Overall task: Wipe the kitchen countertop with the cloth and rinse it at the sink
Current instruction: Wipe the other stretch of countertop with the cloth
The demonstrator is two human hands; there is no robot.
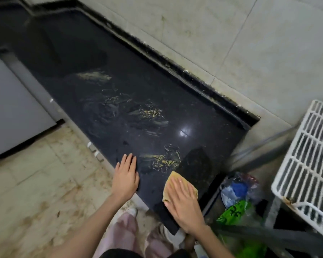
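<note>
A glossy black countertop (119,94) runs from the near right corner away to the upper left, with wet yellowish smears (162,162) and streaks across it. A yellow cloth (171,181) lies flat on the counter's near end. My right hand (185,202) presses down on the cloth with straight fingers. My left hand (126,175) rests flat on the counter's front edge, just left of the smears. No sink is in view.
A tiled wall (231,43) backs the counter. A white wire rack (309,161) stands at the right, with plastic bags and a green packet (235,211) below the counter's end. A grey cabinet door (11,108) is at the left above a stained tile floor (45,179).
</note>
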